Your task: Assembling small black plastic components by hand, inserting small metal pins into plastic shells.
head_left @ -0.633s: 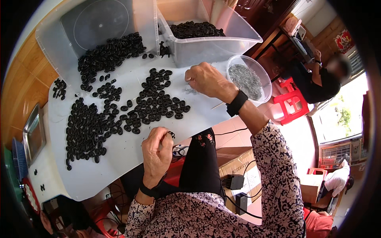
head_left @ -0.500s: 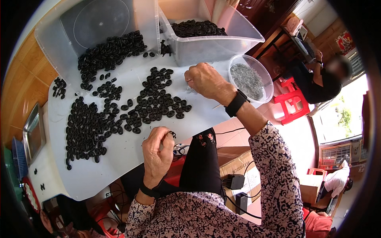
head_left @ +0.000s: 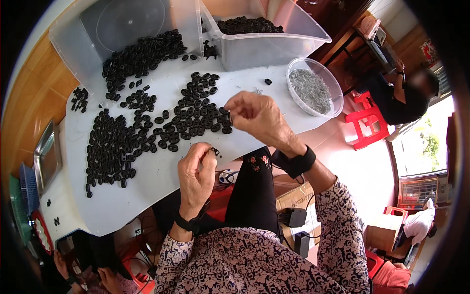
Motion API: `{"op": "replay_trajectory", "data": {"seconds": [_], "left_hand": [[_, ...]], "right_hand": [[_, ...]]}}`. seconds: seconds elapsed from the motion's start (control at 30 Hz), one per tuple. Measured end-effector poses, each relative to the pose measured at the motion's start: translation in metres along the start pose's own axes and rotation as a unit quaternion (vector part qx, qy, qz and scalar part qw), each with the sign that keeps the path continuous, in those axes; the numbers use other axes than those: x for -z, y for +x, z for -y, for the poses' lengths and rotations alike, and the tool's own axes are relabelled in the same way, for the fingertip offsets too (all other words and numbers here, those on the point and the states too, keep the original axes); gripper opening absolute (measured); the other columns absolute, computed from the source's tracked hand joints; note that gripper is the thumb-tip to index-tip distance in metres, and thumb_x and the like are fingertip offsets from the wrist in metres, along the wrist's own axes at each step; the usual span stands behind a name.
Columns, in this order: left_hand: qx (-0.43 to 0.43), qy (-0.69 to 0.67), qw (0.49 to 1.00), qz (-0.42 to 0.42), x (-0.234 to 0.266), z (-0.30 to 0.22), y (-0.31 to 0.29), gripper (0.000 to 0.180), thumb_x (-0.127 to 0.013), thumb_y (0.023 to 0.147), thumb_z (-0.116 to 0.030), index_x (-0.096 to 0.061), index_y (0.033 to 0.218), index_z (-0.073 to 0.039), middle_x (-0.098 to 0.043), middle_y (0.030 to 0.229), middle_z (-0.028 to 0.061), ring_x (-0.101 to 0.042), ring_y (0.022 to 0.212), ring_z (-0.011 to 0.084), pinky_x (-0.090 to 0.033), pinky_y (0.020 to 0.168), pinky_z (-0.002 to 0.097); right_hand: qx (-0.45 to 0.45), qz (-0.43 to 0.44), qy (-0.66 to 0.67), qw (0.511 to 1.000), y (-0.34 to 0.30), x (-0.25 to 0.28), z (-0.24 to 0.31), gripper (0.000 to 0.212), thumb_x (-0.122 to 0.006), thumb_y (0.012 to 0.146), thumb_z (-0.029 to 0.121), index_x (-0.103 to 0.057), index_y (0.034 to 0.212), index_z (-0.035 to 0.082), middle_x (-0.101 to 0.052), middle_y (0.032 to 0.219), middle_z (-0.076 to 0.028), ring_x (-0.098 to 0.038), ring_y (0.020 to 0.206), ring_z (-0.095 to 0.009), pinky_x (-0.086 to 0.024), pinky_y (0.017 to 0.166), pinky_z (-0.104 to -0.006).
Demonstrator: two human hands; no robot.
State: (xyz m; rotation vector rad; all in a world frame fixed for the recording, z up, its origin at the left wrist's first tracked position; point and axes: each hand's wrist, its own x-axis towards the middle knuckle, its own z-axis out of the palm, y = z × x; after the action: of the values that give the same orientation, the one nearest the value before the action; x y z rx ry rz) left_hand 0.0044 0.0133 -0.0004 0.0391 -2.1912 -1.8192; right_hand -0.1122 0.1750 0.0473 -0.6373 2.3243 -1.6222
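My left hand [head_left: 197,171] is closed at the table's near edge, pinching a small black part [head_left: 215,151] between thumb and fingertips. My right hand [head_left: 257,117] hovers further right, its thumb and fingers drawn together; what they hold, if anything, is too small to make out. Beside its fingertips spreads a group of black oval pieces [head_left: 196,115] with holes in them. A single black oval [head_left: 268,82] lies beyond the right hand, near a few loose thin metal bits [head_left: 257,91]. A round clear tub [head_left: 340,100] holds many thin silvery pieces [head_left: 310,90].
Two clear plastic bins, one tipped on its side [head_left: 63,51] and one upright [head_left: 254,54], hold more black pieces. A dense patch of ovals [head_left: 105,152] covers the table's left part. A metal tray [head_left: 47,157] lies at far left. Another person [head_left: 406,98] sits near a red stool [head_left: 367,128].
My right hand has come back from beside the round tub toward my left hand, uncovering the lone black oval. My left hand keeps its pinch. The whole view has shifted slightly.
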Motion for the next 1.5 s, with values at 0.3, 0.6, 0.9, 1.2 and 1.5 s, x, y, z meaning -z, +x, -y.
{"op": "replay_trajectory", "data": {"seconds": [0.3, 0.6, 0.9, 1.2, 1.5], "left_hand": [[0.0, 0.021, 1.0, 0.01, -0.003, -0.002, 0.001, 0.008, -0.052, 0.087, -0.004, -0.054, 0.088, 0.003, -0.054, 0.074, 0.0074, -0.046, 0.058, 0.0103, -0.038, 0.051, 0.0262], [-0.006, 0.035, 0.999, 0.012, -0.002, 0.0, 0.001, 0.009, -0.053, 0.087, -0.005, -0.055, 0.089, 0.004, -0.056, 0.076, 0.0101, -0.052, 0.062, 0.0155, -0.043, 0.056, 0.0281], [-0.016, 0.045, 0.999, 0.025, -0.002, 0.0, 0.001, 0.01, -0.055, 0.088, -0.006, -0.056, 0.092, 0.003, -0.058, 0.078, 0.0116, -0.054, 0.062, 0.0181, -0.044, 0.056, 0.0294], [-0.04, 0.051, 0.998, 0.024, -0.003, 0.003, 0.0, 0.011, -0.054, 0.089, -0.006, -0.056, 0.094, 0.003, -0.058, 0.078, 0.0123, -0.056, 0.062, 0.0202, -0.045, 0.055, 0.0305], [-0.087, 0.049, 0.994, 0.053, -0.003, 0.004, 0.001, 0.008, -0.053, 0.088, -0.001, -0.054, 0.095, 0.003, -0.057, 0.083, 0.0142, -0.057, 0.063, 0.0225, -0.047, 0.056, 0.0325]], "right_hand": [[-0.017, 0.022, 0.242, 0.97, -0.04, -0.028, -0.022, 0.009, -0.065, 0.089, 0.005, -0.066, 0.095, -0.002, -0.062, 0.078, 0.002, -0.052, 0.071, -0.002, -0.047, 0.063, -0.0189], [-0.006, 0.073, 0.291, 0.954, -0.037, -0.033, -0.03, 0.014, -0.06, 0.087, -0.004, -0.06, 0.1, 0.001, -0.061, 0.089, 0.0, -0.055, 0.08, -0.006, -0.047, 0.074, -0.022], [-0.005, 0.064, 0.274, 0.96, -0.038, -0.033, -0.028, 0.019, -0.06, 0.087, -0.004, -0.058, 0.105, 0.001, -0.062, 0.09, 0.0, -0.056, 0.081, -0.005, -0.048, 0.074, -0.021], [-0.011, 0.063, 0.252, 0.966, -0.04, -0.035, -0.03, 0.02, -0.064, 0.088, -0.001, -0.059, 0.107, 0.003, -0.061, 0.09, 0.001, -0.055, 0.082, -0.004, -0.047, 0.073, -0.0196], [0.002, 0.069, 0.253, 0.965, -0.042, -0.034, -0.032, 0.02, -0.059, 0.087, -0.004, -0.059, 0.106, 0.001, -0.063, 0.09, 0.0, -0.057, 0.082, -0.004, -0.05, 0.074, -0.0205]]}}
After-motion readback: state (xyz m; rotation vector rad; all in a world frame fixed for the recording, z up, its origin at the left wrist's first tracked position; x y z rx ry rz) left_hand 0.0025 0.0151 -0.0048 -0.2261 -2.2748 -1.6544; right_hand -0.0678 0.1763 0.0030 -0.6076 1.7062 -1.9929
